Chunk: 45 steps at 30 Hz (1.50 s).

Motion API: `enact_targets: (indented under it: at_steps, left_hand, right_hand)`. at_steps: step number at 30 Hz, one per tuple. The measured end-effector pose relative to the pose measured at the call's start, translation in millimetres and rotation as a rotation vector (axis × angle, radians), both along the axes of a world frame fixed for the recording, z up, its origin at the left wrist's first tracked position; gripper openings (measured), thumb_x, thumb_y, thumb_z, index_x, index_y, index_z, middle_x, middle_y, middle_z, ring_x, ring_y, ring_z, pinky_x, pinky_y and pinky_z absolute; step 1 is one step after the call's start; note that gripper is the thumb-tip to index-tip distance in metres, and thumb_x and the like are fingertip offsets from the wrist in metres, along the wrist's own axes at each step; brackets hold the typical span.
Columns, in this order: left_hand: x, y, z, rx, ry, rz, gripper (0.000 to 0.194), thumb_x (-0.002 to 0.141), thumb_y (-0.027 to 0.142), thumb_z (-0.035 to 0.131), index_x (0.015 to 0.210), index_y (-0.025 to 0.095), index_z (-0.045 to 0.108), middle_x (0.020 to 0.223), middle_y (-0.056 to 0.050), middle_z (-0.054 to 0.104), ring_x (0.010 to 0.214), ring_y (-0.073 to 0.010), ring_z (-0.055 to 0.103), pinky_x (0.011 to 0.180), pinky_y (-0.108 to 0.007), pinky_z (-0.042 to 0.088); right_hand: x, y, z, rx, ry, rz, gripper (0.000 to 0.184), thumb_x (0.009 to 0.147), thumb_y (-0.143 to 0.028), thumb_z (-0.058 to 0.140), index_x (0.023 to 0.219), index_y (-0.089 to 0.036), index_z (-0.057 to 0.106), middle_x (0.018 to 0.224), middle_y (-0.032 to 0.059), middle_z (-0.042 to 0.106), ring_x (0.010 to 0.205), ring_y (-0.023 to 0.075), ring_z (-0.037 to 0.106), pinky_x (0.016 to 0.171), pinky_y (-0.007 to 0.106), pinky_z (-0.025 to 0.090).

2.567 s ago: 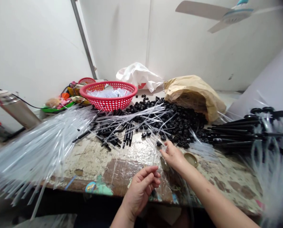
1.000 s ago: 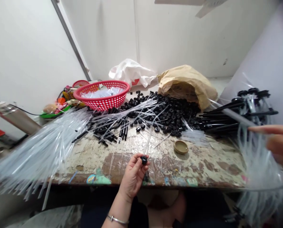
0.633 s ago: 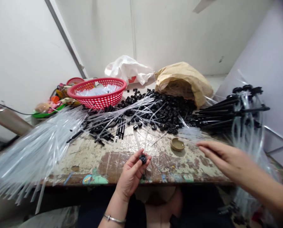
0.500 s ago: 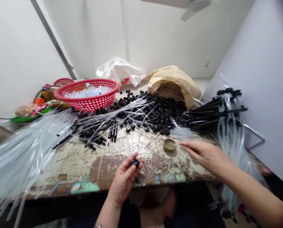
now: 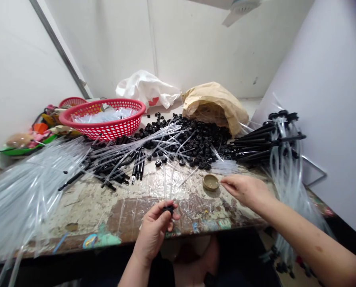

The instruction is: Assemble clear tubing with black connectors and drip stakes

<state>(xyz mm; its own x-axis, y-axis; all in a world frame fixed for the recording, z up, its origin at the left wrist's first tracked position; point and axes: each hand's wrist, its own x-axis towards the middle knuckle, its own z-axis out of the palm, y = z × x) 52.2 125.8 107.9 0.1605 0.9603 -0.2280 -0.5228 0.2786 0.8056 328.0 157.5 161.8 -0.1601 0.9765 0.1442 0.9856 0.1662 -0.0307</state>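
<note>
White walls (image 5: 196,48) behind a worn, paint-flaked surface (image 5: 97,205). Left hand (image 5: 155,225): fingers grasping a black cap (image 5: 168,209) near the front edge, midway along. Right hand (image 5: 240,189): fingers pinching a thin pale piece (image 5: 222,181) (mostly hidden), just beside a small dish (image 5: 207,187). Black cap heap (image 5: 204,139) toward the back.

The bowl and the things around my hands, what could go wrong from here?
The bowl could get knocked, since your right hand is right at its rim. The black part might slip from your left hand, which pinches it near the front edge of the table. The clear tubes on the left could slide off, as their ends hang over that edge.
</note>
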Motion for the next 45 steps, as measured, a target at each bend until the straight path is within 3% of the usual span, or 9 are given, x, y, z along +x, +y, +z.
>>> enact_targets:
  at_steps: [4,7,11,17,21,27,35,40,45]
  left_hand:
    - [0.6,-0.5,-0.5,0.018,-0.028,-0.002,0.028,0.068,0.022,0.068,0.095,0.016,0.068,0.091,-0.01,0.069,0.069,-0.0146,0.063,0.052,-0.019,0.044]
    - [0.0,-1.6,-0.8,0.007,-0.087,-0.028,0.029,0.074,0.024,0.062,0.102,0.015,0.066,0.1,-0.012,0.068,0.082,-0.0191,0.064,0.069,-0.026,0.048]
    - [0.3,-2.9,-1.4,-0.01,-0.106,-0.027,0.029,0.072,0.021,0.064,0.101,0.016,0.066,0.102,-0.01,0.067,0.094,-0.0232,0.062,0.086,-0.034,0.045]
    - [2.2,-3.4,0.1,-0.011,-0.076,-0.018,0.039,0.063,0.014,0.071,0.101,0.019,0.065,0.089,-0.006,0.071,0.086,-0.0174,0.064,0.086,-0.031,0.043]
    - [2.6,-3.1,0.0,-0.015,-0.046,-0.012,0.031,0.063,0.016,0.072,0.093,0.017,0.067,0.09,-0.008,0.071,0.082,-0.0156,0.064,0.082,-0.028,0.044]
    - [0.6,0.9,-9.6,-0.024,-0.181,0.157,0.029,0.059,0.022,0.075,0.087,0.019,0.069,0.083,-0.002,0.07,0.075,-0.0105,0.06,0.074,-0.021,0.044]
    - [-1.7,0.6,-8.3,-0.048,-0.242,0.144,0.027,0.061,0.018,0.074,0.088,0.019,0.068,0.088,-0.002,0.068,0.079,-0.0096,0.059,0.074,-0.018,0.043]
    - [-1.7,0.2,-2.8,-0.092,-0.236,0.138,0.037,0.059,0.018,0.076,0.094,0.018,0.067,0.082,-0.001,0.067,0.071,-0.0078,0.059,0.07,-0.017,0.044]
    - [-2.5,0.0,-4.8,-0.073,-0.226,0.124,0.032,0.06,0.018,0.075,0.092,0.018,0.067,0.081,0.0,0.065,0.068,-0.0067,0.057,0.065,-0.015,0.044]
  right_hand:
    - [3.3,-5.6,3.3,0.0,0.273,-0.009,0.025,0.083,-0.035,0.045,0.093,-0.025,0.066,0.093,0.0012,0.069,0.082,0.0196,0.063,0.068,0.028,0.046]
    - [-4.4,-14.0,5.6,-0.069,0.518,0.008,0.028,0.084,-0.038,0.042,0.092,-0.022,0.064,0.08,0.0017,0.068,0.074,0.0166,0.062,0.066,0.025,0.047]
    - [-33.3,-31.1,9.4,-0.238,0.725,0.055,0.03,0.084,-0.043,0.041,0.092,-0.022,0.062,0.069,0.0,0.062,0.066,0.0143,0.059,0.061,0.023,0.046]
    - [-77.5,-47.1,7.4,-0.391,0.928,0.137,0.028,0.084,-0.04,0.044,0.093,-0.022,0.064,0.084,0.0006,0.066,0.078,0.0147,0.06,0.07,0.023,0.046]
    - [-89.1,-48.4,2.7,-0.405,0.982,0.138,0.027,0.083,-0.037,0.047,0.096,-0.023,0.065,0.09,0.0013,0.068,0.085,0.0169,0.061,0.074,0.025,0.048]
    - [-99.2,-47.7,0.7,-0.37,0.994,0.131,0.026,0.081,-0.035,0.049,0.094,-0.023,0.067,0.09,0.0018,0.069,0.086,0.0169,0.062,0.077,0.026,0.048]
    - [-105.5,-43.7,-0.6,-0.326,0.934,0.177,0.026,0.082,-0.034,0.046,0.092,-0.022,0.066,0.089,0.0028,0.069,0.082,0.0171,0.062,0.074,0.027,0.048]
    - [-104.8,-44.6,0.0,-0.298,0.922,0.201,0.025,0.083,-0.032,0.045,0.093,-0.022,0.066,0.089,0.0029,0.069,0.082,0.0173,0.063,0.074,0.028,0.049]
    - [-107.1,-44.3,0.0,-0.271,0.909,0.202,0.024,0.082,-0.03,0.046,0.091,-0.022,0.066,0.088,0.0031,0.069,0.082,0.0172,0.063,0.074,0.028,0.049]
